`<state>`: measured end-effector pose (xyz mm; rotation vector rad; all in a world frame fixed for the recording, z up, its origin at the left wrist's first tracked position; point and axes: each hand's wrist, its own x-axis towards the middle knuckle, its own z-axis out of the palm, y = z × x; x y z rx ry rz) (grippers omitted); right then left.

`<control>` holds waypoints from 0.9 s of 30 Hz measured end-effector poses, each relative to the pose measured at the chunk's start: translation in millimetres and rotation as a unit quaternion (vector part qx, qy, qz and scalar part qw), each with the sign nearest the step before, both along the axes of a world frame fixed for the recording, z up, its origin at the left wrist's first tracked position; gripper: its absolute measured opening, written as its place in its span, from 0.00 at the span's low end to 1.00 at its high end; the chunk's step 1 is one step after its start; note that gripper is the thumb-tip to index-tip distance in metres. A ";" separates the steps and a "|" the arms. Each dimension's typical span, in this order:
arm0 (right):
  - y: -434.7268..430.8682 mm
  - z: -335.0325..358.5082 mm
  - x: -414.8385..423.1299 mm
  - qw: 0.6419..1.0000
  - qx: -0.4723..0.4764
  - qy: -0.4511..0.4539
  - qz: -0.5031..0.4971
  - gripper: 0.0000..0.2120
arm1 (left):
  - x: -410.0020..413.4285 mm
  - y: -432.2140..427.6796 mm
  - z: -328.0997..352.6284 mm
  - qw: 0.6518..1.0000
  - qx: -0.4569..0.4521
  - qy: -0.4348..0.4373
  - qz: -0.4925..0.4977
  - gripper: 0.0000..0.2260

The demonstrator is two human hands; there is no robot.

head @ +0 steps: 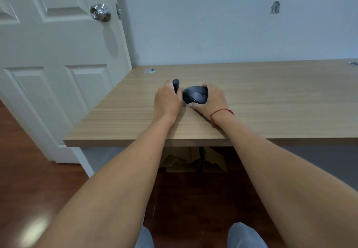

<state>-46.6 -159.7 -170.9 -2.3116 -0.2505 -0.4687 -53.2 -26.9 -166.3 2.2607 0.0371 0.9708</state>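
A black computer mouse [195,94] lies on the wooden desk [271,100], a little left of the middle. My right hand [211,100] grips it from the right side, fingers curled round its far and near edges. My left hand [167,100] holds a dark tool handle with a rounded top [175,84] upright just left of the mouse. The lower end of that tool is hidden behind my left hand. A red string bracelet [220,112] is on my right wrist.
A white panelled door with a metal knob [100,12] stands at the left, close to the desk's left end. Two cable grommets [150,70] [352,63] sit at the desk's back edge. Cardboard [191,160] lies under the desk on a dark wooden floor.
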 end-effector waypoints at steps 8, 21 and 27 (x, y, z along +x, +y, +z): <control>0.6 -1.1 1.4 1.000 -0.010 -0.015 0.009 0.30 | -9.6 -7.1 7.5 0.984 -0.081 -0.110 -0.118 0.13; 0.9 -2.0 0.5 0.998 -0.029 -0.040 0.026 0.30 | -8.1 -4.6 8.5 0.983 -0.126 -0.101 -0.087 0.12; -0.2 -2.5 1.2 0.998 -0.033 -0.042 0.031 0.29 | 3.6 5.2 1.1 0.997 -0.082 -0.003 -0.005 0.12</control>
